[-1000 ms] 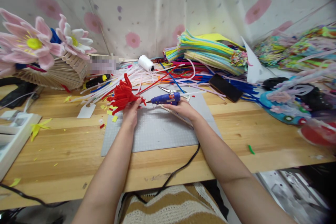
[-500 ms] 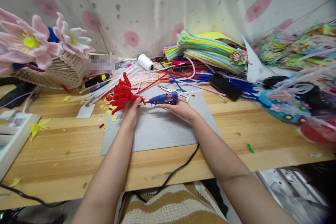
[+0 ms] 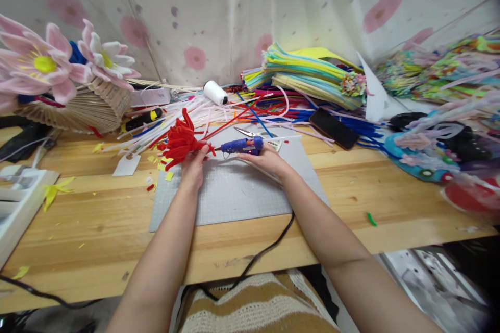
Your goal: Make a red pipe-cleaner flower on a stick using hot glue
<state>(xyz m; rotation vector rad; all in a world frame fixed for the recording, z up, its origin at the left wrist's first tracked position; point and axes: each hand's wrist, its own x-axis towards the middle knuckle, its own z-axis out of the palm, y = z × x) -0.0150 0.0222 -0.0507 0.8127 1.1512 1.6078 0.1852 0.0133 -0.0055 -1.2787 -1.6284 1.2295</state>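
My left hand point(image 3: 192, 166) is closed round the base of a red pipe-cleaner flower point(image 3: 179, 139), held over the far left corner of a grey cutting mat point(image 3: 230, 192). My right hand point(image 3: 264, 158) grips a blue glue gun point(image 3: 242, 145). The gun's nozzle points left and sits right at the flower's base. The gun's black cord point(image 3: 269, 244) runs back over the table's front edge.
Scissors point(image 3: 253, 135) lie just beyond the gun. Loose pipe cleaners point(image 3: 250, 112), a white thread spool point(image 3: 216, 92), a black phone point(image 3: 335, 128) and stacked felt sheets point(image 3: 308, 75) crowd the back. Pink fabric flowers point(image 3: 42, 65) stand far left, a white tray point(image 3: 19, 203) at the left edge.
The glue gun's nozzle has moved left, closer to the base of the red flower. My left hand has stayed put with the flower.
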